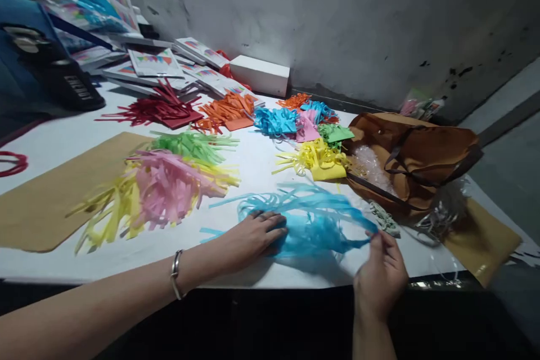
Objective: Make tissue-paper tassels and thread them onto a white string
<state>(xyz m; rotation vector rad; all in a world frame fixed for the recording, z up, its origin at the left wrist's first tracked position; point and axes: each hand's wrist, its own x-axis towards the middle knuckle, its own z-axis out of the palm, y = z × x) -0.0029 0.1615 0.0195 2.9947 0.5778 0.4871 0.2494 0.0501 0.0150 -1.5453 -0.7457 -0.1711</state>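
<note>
A bunch of blue paper strips (310, 216) lies near the front edge of the white table (253, 163). My left hand (253, 234), with a bracelet on its wrist, lies flat with its fingers spread on the left end of the blue bunch. My right hand (382, 270) pinches the strips at the right end of the bunch, and they look smeared by motion. To the left lies a heap of pink strips (169, 185) over yellow strips (107, 211) and green strips (192, 143).
Further back lie red (156, 109), orange (225, 112), light-blue (276, 121) and yellow (318, 160) fringed paper bundles. A brown paper bag (415, 152) sits at the right. A brown sheet (50, 191) lies at left. Packets (154, 63) and a white box (259, 74) stand by the wall.
</note>
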